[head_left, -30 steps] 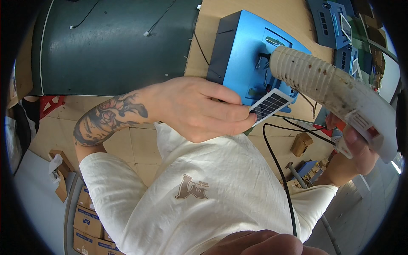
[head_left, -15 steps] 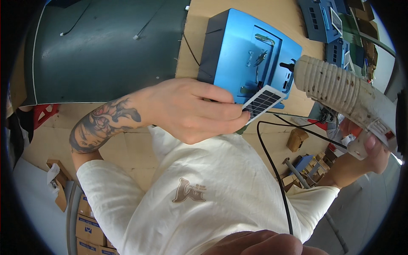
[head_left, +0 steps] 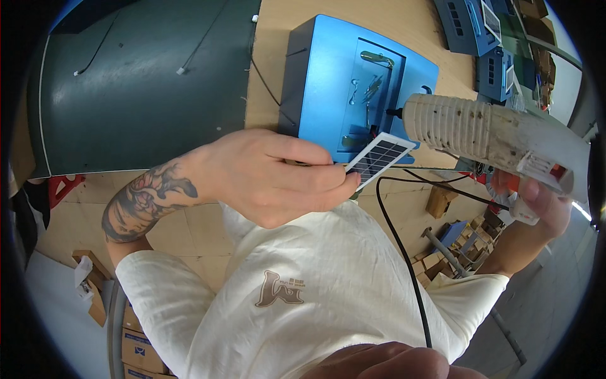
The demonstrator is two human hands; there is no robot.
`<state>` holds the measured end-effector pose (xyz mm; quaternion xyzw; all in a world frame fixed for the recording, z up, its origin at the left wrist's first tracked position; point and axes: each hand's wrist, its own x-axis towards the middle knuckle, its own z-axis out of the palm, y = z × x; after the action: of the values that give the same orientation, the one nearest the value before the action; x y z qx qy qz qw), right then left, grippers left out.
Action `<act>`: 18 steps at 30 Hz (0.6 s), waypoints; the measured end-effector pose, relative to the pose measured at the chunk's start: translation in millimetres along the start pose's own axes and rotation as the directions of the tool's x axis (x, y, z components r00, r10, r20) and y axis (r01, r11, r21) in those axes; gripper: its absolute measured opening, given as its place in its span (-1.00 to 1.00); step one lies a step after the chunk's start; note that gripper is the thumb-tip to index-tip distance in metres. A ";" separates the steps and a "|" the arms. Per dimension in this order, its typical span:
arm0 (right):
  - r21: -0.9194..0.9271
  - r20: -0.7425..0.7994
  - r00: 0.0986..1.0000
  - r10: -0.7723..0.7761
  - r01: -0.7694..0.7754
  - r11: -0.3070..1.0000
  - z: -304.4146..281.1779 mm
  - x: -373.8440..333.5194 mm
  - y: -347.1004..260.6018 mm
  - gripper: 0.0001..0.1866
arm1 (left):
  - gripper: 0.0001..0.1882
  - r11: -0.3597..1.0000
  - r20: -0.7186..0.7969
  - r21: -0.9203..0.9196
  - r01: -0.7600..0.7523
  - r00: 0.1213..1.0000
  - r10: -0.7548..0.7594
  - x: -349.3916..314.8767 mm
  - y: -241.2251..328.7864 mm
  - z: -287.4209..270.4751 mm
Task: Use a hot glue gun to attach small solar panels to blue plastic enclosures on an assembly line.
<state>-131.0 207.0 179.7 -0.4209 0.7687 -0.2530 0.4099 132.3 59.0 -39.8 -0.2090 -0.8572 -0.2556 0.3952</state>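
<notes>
A blue housing [head_left: 334, 82] with a recessed panel lies on the workbench in front of me. Streaks of clear, glossy glue [head_left: 372, 91] show in the recess. My left hand [head_left: 287, 174] pinches a small white-framed solar panel [head_left: 382, 155] by its near left edge, tilted beside the housing's near edge. In my right hand [head_left: 540, 202] is a worn, ribbed glue gun [head_left: 470, 126], gripped by its handle. The gun's dark nozzle [head_left: 394, 113] points left, over the right side of the recess. Whether the nozzle touches the housing I cannot tell.
A dark green mat [head_left: 151, 95] covers the bench's left side, with thin connector leads on it. More blue housings [head_left: 470, 28] stand at the far right. A black cable [head_left: 398, 237] loops down in front of my shirt. Cardboard boxes [head_left: 142, 350] are stacked below left.
The glue gun has swung left and slightly down, bringing its nozzle over the recess. The whole view has shifted a little. My left hand still holds the solar panel.
</notes>
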 end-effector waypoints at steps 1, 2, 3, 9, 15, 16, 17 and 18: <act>-0.007 0.022 1.000 0.001 -0.001 1.000 -1.7 1.4 0.5 -0.36 | -0.68 1.000 -0.008 0.009 -0.011 1.000 0.011 -0.3 -0.5 0.4; -0.014 0.044 0.999 0.002 -0.002 1.000 -2.6 2.2 1.0 -0.36 | -0.68 1.000 -0.008 0.009 -0.010 1.000 0.010 -0.6 -0.3 1.0; -0.014 0.045 0.999 0.003 -0.002 1.000 -2.7 2.5 1.5 -0.36 | -0.69 1.000 -0.019 0.006 -0.001 1.000 0.001 -1.0 0.3 1.9; -0.046 0.029 0.999 -0.033 0.035 0.998 -2.9 -0.1 3.1 -0.40 | -0.72 1.000 -0.017 -0.012 0.010 1.000 -0.010 -1.9 0.0 3.2; -0.071 0.012 0.998 -0.059 0.060 0.996 -2.4 -3.2 2.3 -0.43 | -0.74 1.000 -0.002 -0.019 0.020 1.000 -0.020 -0.9 0.5 0.6; -0.107 0.013 0.999 -0.047 0.048 0.993 -2.5 -1.9 -0.6 -0.41 | -0.74 0.999 -0.006 -0.023 0.028 1.000 -0.029 -0.9 1.0 0.8; -0.142 0.014 0.999 -0.035 0.036 0.989 -1.9 -1.0 -3.3 -0.40 | -0.74 0.999 -0.006 -0.026 0.028 1.000 -0.028 -1.2 1.2 1.0; -0.142 0.012 0.999 -0.032 0.033 0.989 0.8 -1.1 -5.8 -0.40 | -0.75 0.999 -0.004 -0.028 0.030 1.000 -0.030 -1.6 1.3 1.2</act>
<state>-127.4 204.9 184.1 -0.4627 0.7756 -0.2022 0.3787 133.3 60.5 -41.3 -0.2010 -0.8557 -0.2739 0.3904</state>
